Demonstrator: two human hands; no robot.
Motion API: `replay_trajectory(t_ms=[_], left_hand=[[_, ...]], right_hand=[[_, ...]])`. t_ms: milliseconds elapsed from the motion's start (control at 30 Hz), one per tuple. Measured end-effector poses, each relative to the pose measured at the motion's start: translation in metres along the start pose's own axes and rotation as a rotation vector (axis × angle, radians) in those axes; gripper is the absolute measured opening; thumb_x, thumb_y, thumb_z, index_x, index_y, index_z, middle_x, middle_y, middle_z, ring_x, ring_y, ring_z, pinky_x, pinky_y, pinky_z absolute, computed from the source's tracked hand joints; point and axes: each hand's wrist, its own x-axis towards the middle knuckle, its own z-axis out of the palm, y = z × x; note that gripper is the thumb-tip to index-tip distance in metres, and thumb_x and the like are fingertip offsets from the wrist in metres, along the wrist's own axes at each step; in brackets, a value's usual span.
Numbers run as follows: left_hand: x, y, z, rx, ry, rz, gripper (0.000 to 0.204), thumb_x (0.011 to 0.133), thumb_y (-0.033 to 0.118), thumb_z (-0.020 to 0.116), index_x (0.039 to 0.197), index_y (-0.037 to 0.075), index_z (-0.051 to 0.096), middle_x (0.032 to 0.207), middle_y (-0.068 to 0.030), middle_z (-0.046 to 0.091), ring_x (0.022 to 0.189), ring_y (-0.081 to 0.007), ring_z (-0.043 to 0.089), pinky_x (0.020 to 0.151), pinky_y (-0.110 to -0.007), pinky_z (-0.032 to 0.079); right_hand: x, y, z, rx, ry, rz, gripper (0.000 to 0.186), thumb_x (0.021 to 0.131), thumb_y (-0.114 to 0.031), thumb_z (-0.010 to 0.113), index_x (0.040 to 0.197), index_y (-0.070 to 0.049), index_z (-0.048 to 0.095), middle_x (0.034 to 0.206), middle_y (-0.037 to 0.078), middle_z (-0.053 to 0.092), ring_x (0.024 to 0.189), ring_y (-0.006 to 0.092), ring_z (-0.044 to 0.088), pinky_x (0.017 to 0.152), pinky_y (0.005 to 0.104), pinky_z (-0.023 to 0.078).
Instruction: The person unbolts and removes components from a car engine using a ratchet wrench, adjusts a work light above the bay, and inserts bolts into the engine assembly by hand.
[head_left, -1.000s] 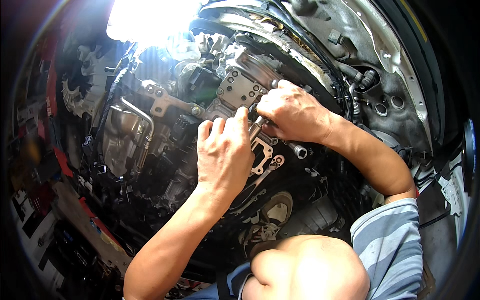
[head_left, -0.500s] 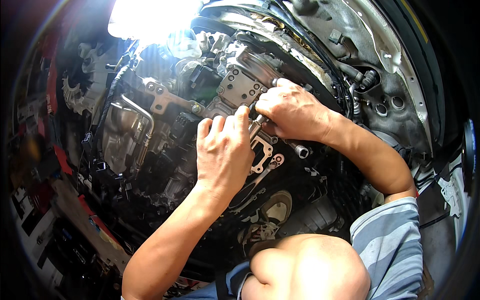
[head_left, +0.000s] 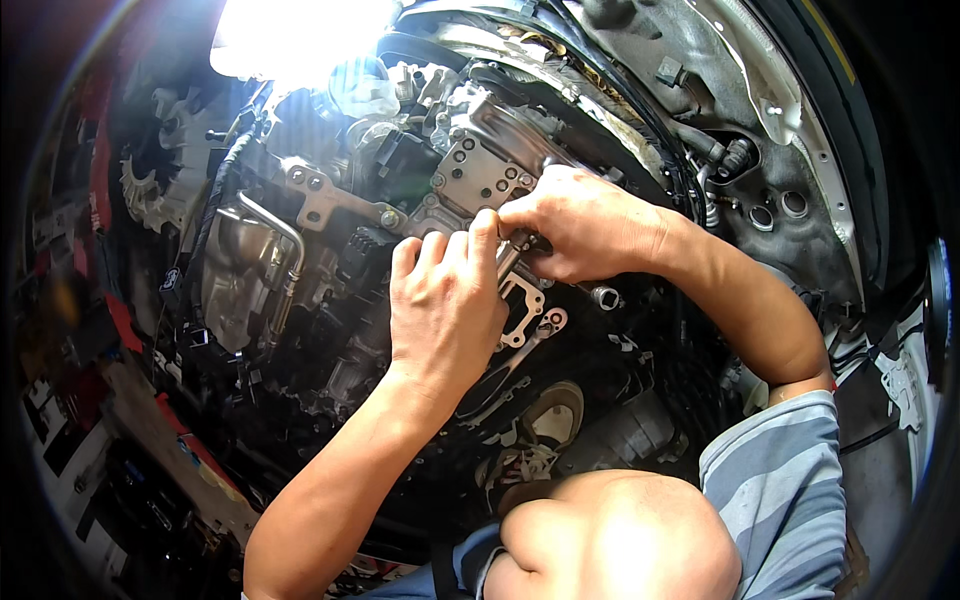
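My left hand [head_left: 443, 305] is closed, its fingers curled beside the flat metal plate with holes [head_left: 475, 170] on the engine. My right hand [head_left: 592, 222] is also closed, and its thumb and fingers meet close to the left fingertips. Between the two hands shows a short silver cylindrical piece [head_left: 514, 247]. What either hand grips is mostly hidden behind the fingers. Just below them lies a copper-coloured gasket-like frame [head_left: 536, 299], with a ring-ended metal piece [head_left: 552, 321] beside it. A silver socket-like end [head_left: 605, 297] pokes out under my right hand.
The engine bay surrounds my hands. A bright lamp [head_left: 300, 35] glares at the top. Left of my hands are a metal bracket [head_left: 325, 198], a bent metal pipe [head_left: 292, 240] and a black wiring harness [head_left: 222, 190]. My shoe [head_left: 553, 415] and bent knee [head_left: 620, 535] are below.
My right hand has shifted slightly left, and its fingers are bent differently around the spot by the left fingertips. My left hand has hardly moved.
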Motion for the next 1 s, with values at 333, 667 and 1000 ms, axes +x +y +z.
replay_trajectory(t_ms=[333, 667, 1000], left_hand=[[0.000, -0.002, 0.001, 0.013, -0.006, 0.001, 0.073, 0.063, 0.007, 0.078, 0.129, 0.002, 0.047, 0.090, -0.0122, 0.063, 0.093, -0.0286, 0.059, 0.092, -0.041, 0.039], [0.001, -0.005, 0.004, 0.006, 0.028, 0.010, 0.076, 0.064, 0.007, 0.074, 0.133, -0.001, 0.046, 0.088, -0.0113, 0.062, 0.090, -0.0278, 0.058, 0.090, -0.040, 0.041], [0.009, 0.005, 0.010, 0.063, 0.170, 0.195, 0.044, 0.067, 0.025, 0.082, 0.102, 0.009, 0.062, 0.103, -0.0064, 0.056, 0.100, -0.0253, 0.053, 0.090, -0.041, 0.038]], right_hand=[[0.017, -0.003, -0.001, -0.012, -0.148, 0.089, 0.030, 0.066, -0.012, 0.072, 0.093, 0.001, 0.070, 0.083, 0.022, 0.068, 0.085, 0.0375, 0.067, 0.079, 0.0430, 0.054], [0.002, 0.007, -0.002, -0.033, -0.133, -0.077, 0.038, 0.076, -0.012, 0.072, 0.108, 0.002, 0.059, 0.082, 0.024, 0.065, 0.085, 0.0420, 0.064, 0.077, 0.0470, 0.052], [0.008, 0.004, -0.021, 0.190, -0.293, -0.027, 0.036, 0.079, -0.008, 0.070, 0.112, 0.002, 0.061, 0.099, 0.022, 0.068, 0.099, 0.0371, 0.065, 0.086, 0.0427, 0.051]])
